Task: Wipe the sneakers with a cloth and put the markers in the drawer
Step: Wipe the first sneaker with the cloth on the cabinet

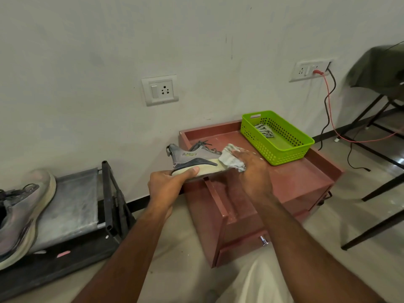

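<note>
Both forearms reach out over the red cabinet (301,182). Held above its near-left corner, the grey sneaker (192,160) looks light, with a stiff sole and soft upper, best held at the heel. Left hand (168,186) grips that heel sole; right hand (251,169) presses the limp, crumpled cloth (230,158) to the cream midsole.

One head-worn camera looks forward and down, close over the red cabinet (284,186) by the wall.
</note>
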`<state>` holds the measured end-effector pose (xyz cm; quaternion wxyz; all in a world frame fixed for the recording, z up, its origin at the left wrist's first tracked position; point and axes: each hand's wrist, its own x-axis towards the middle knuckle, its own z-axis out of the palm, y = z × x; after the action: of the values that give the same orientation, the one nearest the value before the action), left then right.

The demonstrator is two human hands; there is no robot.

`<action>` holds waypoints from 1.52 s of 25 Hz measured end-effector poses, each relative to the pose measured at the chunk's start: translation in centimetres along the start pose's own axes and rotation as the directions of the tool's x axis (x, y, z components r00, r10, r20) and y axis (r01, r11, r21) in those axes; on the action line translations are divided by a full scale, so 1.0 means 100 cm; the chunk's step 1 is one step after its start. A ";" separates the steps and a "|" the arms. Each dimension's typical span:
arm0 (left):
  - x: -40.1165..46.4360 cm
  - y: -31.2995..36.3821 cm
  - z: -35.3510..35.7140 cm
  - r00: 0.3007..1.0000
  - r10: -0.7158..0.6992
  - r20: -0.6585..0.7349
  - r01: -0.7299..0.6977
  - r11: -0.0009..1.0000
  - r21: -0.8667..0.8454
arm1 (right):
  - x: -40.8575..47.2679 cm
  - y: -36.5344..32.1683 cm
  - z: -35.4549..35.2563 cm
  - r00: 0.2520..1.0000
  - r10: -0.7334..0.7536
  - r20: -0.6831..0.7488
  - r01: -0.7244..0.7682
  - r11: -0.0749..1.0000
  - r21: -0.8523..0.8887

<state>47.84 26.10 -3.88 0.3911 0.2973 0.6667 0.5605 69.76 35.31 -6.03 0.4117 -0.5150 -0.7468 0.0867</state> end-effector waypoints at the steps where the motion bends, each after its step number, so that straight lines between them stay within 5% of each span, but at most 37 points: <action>1: 0.001 0.000 -0.001 1.000 -0.012 0.022 0.012 1.000 -0.013 | 0.000 0.002 0.003 1.000 -0.004 -0.006 0.004 1.000 -0.017; 10: -0.008 0.000 0.003 0.998 0.062 0.007 -0.062 0.998 0.022 | -0.009 -0.034 0.006 0.990 -0.140 0.016 0.137 0.983 0.123; 14: -0.009 0.001 0.006 0.993 0.119 0.028 -0.118 0.993 -0.030 | -0.013 -0.053 0.006 0.949 -0.285 0.137 0.261 0.951 0.168; 17: -0.006 0.001 0.002 0.990 0.132 0.060 -0.130 0.991 -0.022 | -0.007 -0.038 0.002 0.978 -0.149 0.145 0.159 0.986 -0.055; 21: -0.007 0.002 0.002 0.961 0.242 0.132 -0.252 0.966 0.063 | 0.004 -0.024 -0.008 0.975 0.196 0.107 -0.166 0.957 -0.238; 25: -0.009 0.004 0.004 0.953 0.271 0.138 -0.284 0.955 0.082 | -0.011 -0.069 -0.003 0.976 -0.211 0.045 0.194 0.949 0.247; 28: -0.012 0.005 0.006 0.954 0.274 0.118 -0.287 0.952 0.106 | -0.008 -0.097 0.008 0.938 -0.346 0.028 0.330 0.913 0.238; 34: -0.004 0.001 0.002 0.969 0.210 0.130 -0.217 0.975 0.044 | -0.002 -0.060 0.006 0.975 -0.187 0.120 0.183 0.982 0.048; 38: 0.000 0.006 0.002 0.946 0.264 0.187 -0.284 0.955 0.090 | 0.005 -0.025 -0.020 0.948 0.194 0.251 -0.109 0.942 -0.318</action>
<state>48.03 26.30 -3.33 0.3478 0.4566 0.6139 0.5418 69.39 33.96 -3.07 0.2115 -0.6106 -0.7595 0.0754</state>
